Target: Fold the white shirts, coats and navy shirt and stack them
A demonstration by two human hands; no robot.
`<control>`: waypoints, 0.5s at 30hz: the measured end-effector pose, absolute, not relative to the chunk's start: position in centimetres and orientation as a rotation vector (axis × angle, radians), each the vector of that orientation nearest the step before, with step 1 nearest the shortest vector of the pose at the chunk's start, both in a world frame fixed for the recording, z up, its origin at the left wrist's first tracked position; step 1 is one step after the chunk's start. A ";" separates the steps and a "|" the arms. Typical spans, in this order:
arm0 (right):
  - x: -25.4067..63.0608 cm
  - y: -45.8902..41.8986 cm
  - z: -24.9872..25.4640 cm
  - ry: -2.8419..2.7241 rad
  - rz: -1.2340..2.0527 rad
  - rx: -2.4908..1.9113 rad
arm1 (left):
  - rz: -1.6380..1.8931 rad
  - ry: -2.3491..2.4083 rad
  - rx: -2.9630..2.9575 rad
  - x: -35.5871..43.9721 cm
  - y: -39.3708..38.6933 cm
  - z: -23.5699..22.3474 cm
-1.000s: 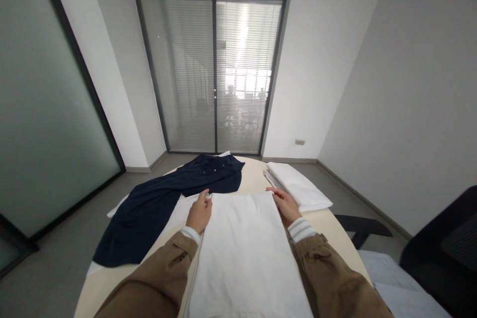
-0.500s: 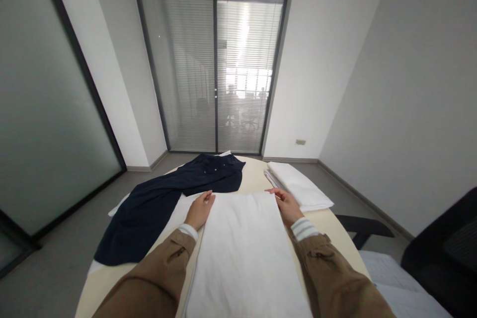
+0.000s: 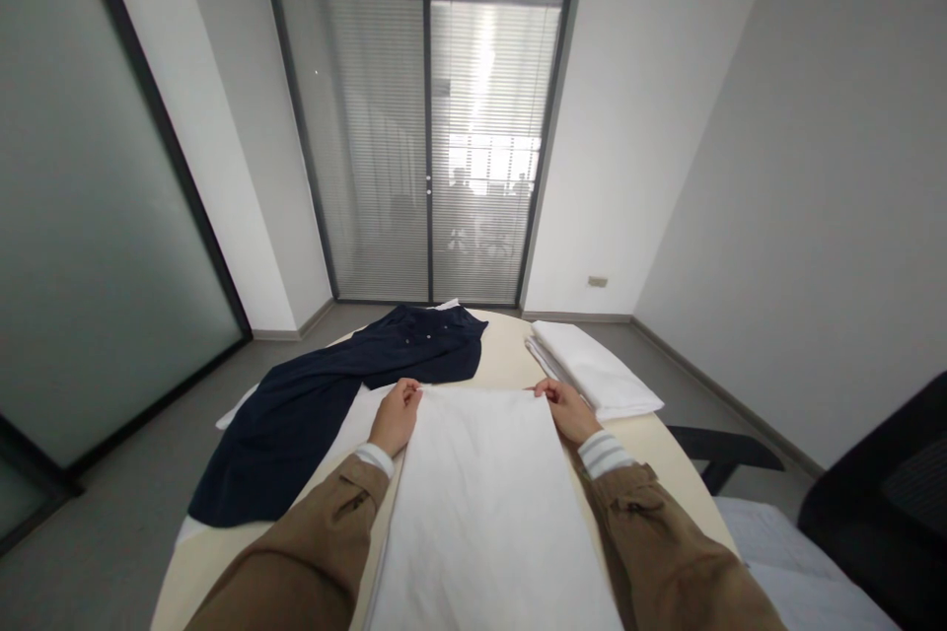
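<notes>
Currently, the left hand (image 3: 395,421) and right hand (image 3: 572,413) have their fingers (image 3: 409,388) clamped on the far corners of the white cloth (image 3: 488,503), which lies on the counter (image 3: 504,351) beside a navy garment (image 3: 292,424).

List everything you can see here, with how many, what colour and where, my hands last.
front white cloth: one, white, between the arms
navy garment: one, navy, left on the table
white fabric: count unclear, white, under the navy garment
folded cloth: one bundle, white, far right tabletop
table: one, cream, centre
chair: one, black, right
pale item: unclear, whitish, beside the chair
glass panes with blinds: two, dark-framed, far wall
wall plate: one, beige, low right of panes
sleeves: two, brown, foreground
left hand, right hand: two, bare, gripping front white cloth's far corners
</notes>
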State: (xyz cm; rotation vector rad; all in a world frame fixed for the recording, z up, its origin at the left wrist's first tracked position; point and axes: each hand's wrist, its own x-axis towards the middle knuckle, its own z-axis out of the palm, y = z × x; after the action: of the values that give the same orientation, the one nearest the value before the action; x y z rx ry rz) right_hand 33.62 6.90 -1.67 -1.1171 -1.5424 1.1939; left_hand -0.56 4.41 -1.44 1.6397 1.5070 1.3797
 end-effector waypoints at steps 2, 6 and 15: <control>33.4 6.8 -1.5 -1.523 1.206 -1.116 | 1.412 1.488 1.627 -0.4 4.3 -1.2; 32.9 6.5 -1.1 -1.404 1.250 -1.063 | 1.500 1.423 1.595 0.0 4.1 -0.8; 31.8 5.5 -0.4 -1.358 1.302 -1.171 | 1.572 1.248 1.392 0.2 3.9 -0.4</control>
State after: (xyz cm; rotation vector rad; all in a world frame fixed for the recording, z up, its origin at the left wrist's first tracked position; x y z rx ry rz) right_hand 31.76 5.46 -0.38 -1.1709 -1.3575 1.3017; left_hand 0.19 3.86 -0.44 1.3917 1.2475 1.5724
